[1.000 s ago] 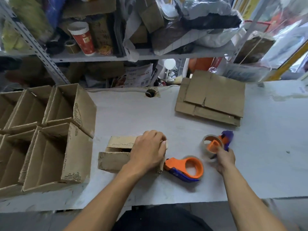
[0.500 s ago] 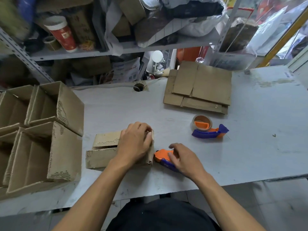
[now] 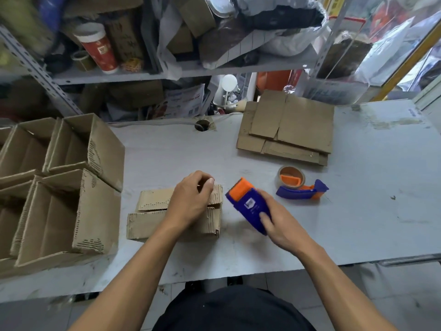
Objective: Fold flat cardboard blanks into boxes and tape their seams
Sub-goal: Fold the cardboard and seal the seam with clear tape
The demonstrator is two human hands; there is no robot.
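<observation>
Left hand (image 3: 191, 199) curled, right hand (image 3: 274, 223) gripping.

Single head-mounted wide-angle cam, looks fwd and steeply down from above the table (image 3: 358, 211), close over both forearms, shelving (image 3: 167, 75) across frame top, edges bowed, probably lens distortion, no 2nd view to overlap.
</observation>
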